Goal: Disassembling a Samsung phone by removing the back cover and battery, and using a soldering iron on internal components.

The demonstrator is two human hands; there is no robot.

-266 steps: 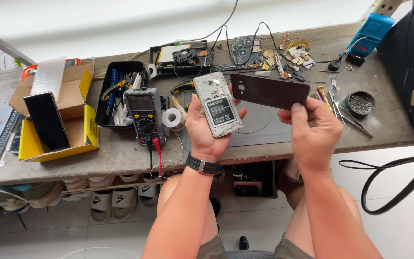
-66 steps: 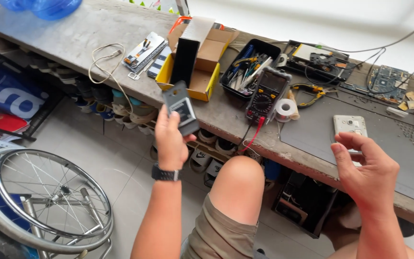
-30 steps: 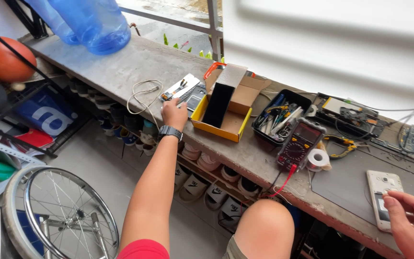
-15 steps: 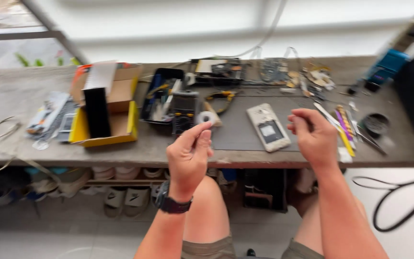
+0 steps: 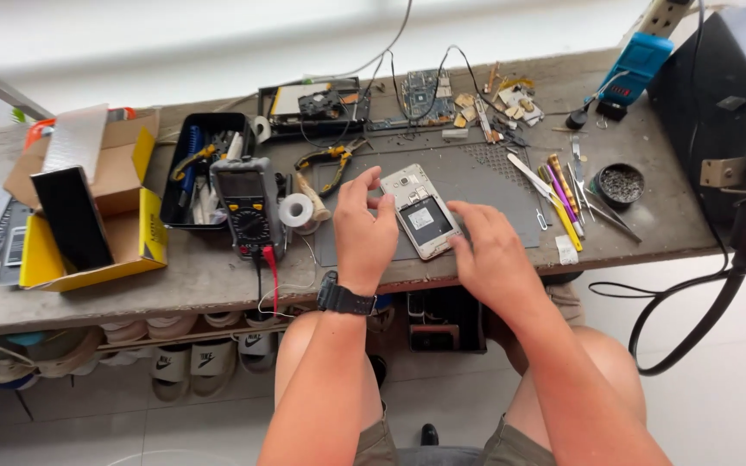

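From the head camera, a smartphone with its back cover off [image 5: 417,212] lies face down on the grey work mat [image 5: 485,185] near the bench's front edge, the left hand [image 5: 366,231] touching its left side with loose fingers and the right hand [image 5: 492,250] resting open at its lower right corner, neither gripping it. It looks light, stiff and fragile with its insides bare, so best held by the long side rims.

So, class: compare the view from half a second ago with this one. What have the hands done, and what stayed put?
Both hands have dropped from mid-air to the mat: the left hand and right hand now flank the opened phone, fingers touching its edges. The phone, multimeter and yellow box stayed where they were.
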